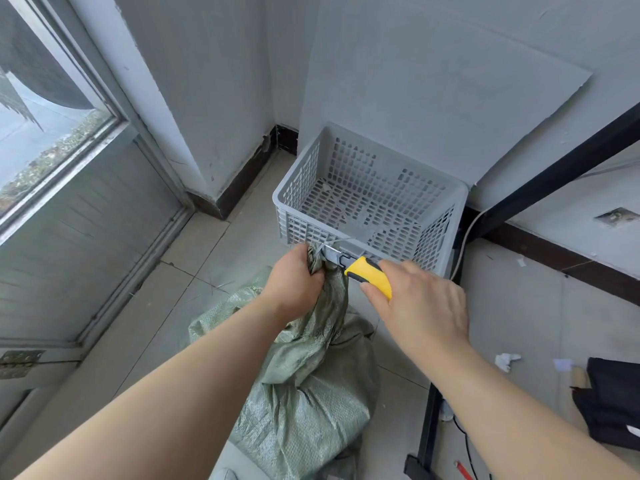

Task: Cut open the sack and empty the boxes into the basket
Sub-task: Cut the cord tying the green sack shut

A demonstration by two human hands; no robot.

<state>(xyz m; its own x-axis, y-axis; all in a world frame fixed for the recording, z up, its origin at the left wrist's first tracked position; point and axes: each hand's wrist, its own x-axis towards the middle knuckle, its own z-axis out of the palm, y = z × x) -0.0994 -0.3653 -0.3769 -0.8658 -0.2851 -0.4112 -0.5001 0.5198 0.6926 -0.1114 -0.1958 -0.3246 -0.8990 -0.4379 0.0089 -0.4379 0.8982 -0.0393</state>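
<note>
- Nearest, the left forearm [180,386] ends in the left hand [293,284]; its fingers are clenched round the neck of the sack [308,393].
- The right hand [420,306] grasps the yellow knife [369,276]; the blade points to 10 o'clock and touches the neck beside the left fingers.
- Just beyond, at 12 o'clock, stands the basket [298,181].

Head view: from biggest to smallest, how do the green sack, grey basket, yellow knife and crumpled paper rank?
1. Green sack and grey basket: alike, sack nearer, so unranked.
2. Yellow knife.
3. Crumpled paper.
</note>
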